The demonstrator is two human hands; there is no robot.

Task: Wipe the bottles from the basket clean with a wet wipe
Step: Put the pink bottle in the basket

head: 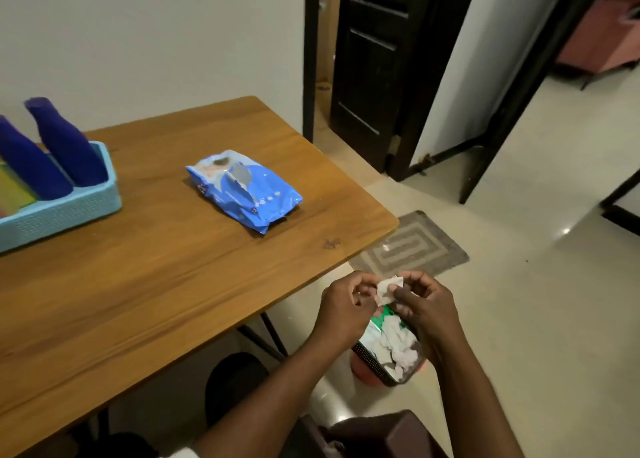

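Two dark blue bottles (64, 142) lean in a light blue basket (65, 212) at the left edge of the wooden table (156, 284). A blue pack of wet wipes (244, 189) lies on the table to the right of the basket, its flap peeled open. Off the table's right corner, my left hand (346, 305) and my right hand (424, 302) both pinch a small crumpled white wipe (387, 289). They hold it above a dark waste bin (375, 364) on the floor.
The bin holds several crumpled white wipes and something green. A grey mat (412, 246) lies on the pale tiled floor beyond the table. A dark open door (377, 70) stands behind. A dark chair part (388, 433) is at the bottom edge.
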